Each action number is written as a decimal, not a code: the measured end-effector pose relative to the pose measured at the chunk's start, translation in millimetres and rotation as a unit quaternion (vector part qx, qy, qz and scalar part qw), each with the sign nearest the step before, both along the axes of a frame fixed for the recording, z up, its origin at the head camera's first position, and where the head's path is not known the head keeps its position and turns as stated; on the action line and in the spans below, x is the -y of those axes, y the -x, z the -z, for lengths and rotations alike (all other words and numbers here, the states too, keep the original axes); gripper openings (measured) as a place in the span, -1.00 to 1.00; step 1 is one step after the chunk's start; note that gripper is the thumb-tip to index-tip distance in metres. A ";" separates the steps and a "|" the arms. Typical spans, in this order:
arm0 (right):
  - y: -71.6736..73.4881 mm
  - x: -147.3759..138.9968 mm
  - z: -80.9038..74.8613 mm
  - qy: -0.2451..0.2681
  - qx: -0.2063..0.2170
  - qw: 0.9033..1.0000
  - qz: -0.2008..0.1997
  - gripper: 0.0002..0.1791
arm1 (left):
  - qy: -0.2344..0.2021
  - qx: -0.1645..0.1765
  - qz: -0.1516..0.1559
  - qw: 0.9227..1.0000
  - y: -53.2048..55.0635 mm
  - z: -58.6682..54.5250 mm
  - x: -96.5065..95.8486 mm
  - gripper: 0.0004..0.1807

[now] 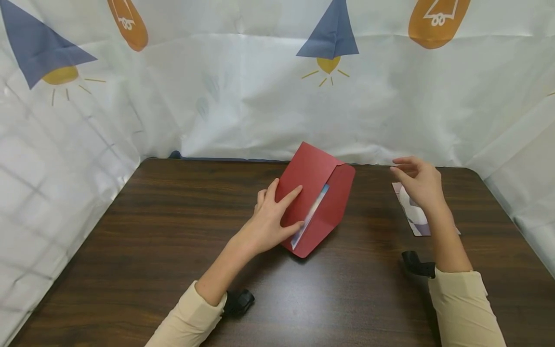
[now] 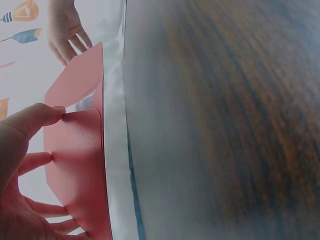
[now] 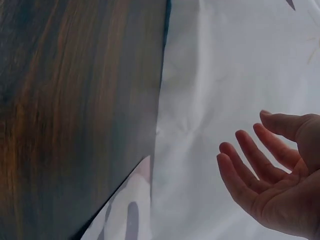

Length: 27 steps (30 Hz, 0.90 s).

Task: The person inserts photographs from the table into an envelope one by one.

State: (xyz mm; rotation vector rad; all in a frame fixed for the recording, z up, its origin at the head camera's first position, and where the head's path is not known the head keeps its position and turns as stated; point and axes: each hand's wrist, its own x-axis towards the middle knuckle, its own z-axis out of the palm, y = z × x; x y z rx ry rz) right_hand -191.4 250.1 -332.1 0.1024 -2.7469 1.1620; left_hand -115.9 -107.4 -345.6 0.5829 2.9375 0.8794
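Observation:
A red envelope (image 1: 305, 176) is tilted up over the table in the head view, its flap unfolded to the right. My left hand (image 1: 270, 225) grips it from the left side, with thumb and index finger spread on its front near the opening. From that opening shows a strip of a blue and white card (image 1: 314, 212), the rest hidden inside. My right hand (image 1: 419, 184) hovers off to the right holding nothing, its fingers loosely bent. Beneath it lies a white and purple printed sheet (image 1: 412, 212), partly covered by the forearm.
The dark wood table (image 1: 143, 250) ends at a white curtain (image 1: 243, 106) printed with lamps and bulbs, which hangs behind and at both sides. Black wrist cameras, one (image 1: 238, 302) at the left cuff and another (image 1: 417, 264) at the right, stick out over the table.

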 end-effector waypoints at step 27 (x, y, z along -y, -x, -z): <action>13.2 -40.4 30.1 -0.070 0.032 0.997 -0.028 -0.51 | -0.010 -0.013 0.006 1.000 -0.5 -2.2 1.9 -0.15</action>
